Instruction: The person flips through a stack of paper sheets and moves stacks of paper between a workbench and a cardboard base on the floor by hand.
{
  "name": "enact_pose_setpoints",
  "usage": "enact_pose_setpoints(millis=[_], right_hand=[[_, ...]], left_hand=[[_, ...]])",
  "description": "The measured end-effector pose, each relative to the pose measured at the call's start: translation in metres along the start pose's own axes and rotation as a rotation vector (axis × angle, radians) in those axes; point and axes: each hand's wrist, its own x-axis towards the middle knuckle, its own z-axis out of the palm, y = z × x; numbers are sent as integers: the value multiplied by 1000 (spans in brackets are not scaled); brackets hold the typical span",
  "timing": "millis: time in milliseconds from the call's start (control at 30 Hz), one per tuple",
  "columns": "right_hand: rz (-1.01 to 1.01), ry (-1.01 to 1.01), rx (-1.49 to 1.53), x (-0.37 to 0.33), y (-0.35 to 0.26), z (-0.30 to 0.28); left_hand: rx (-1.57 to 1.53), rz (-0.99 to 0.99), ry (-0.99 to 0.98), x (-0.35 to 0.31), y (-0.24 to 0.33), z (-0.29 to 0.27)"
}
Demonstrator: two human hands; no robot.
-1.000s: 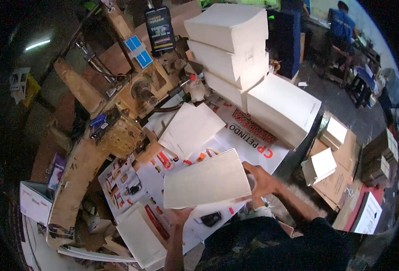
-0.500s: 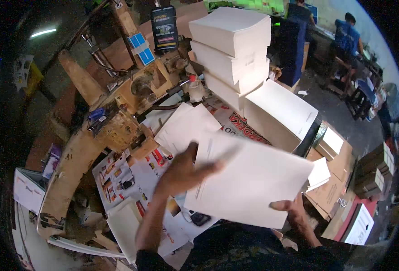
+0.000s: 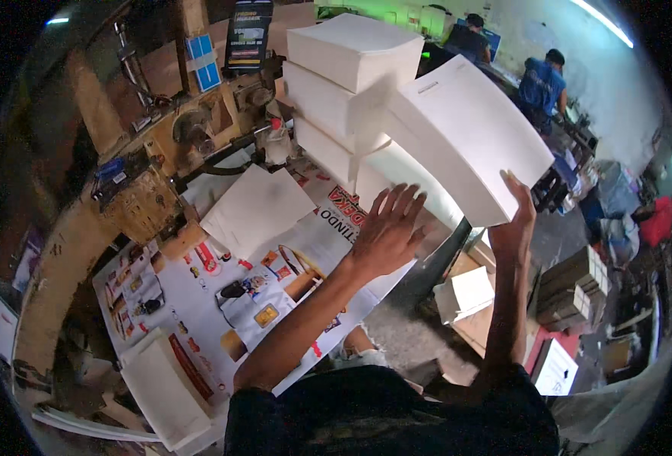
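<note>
My right hand (image 3: 516,205) grips the near end of a thick block of white paper (image 3: 472,129), thumb on top and the other fingers under it. The block is held up over a lower paper stack (image 3: 404,171), just right of a tall pile of white paper blocks (image 3: 355,53). Whether its far end rests on anything is hidden. My left hand (image 3: 389,232) is open with fingers spread, palm down, at the near side of the lower stack. It holds nothing; I cannot tell whether it touches the stack.
Loose white sheets (image 3: 260,209) lie on a printed poster (image 3: 237,304) covering the table. Another paper stack (image 3: 169,391) sits at the near left. A worn wooden and metal machine (image 3: 176,152) stands to the left. At right are tied bundles (image 3: 575,285); two people sit farther back.
Both hands held the paper low in front of me. The left hand has let go; the right has carried it up and right, over the lower stack. The view has also shifted.
</note>
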Motion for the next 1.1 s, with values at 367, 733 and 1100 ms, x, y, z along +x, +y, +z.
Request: enact_pose_setpoints(millis=[367, 733, 1100], right_hand=[[460, -257, 442, -5, 52, 38], [632, -135, 693, -8, 34, 50], [1046, -280, 960, -1, 20, 18]], left_hand=[[63, 10, -16, -22, -7, 14], [6, -73, -107, -10, -9, 18], [-68, -80, -112, 4, -11, 17]])
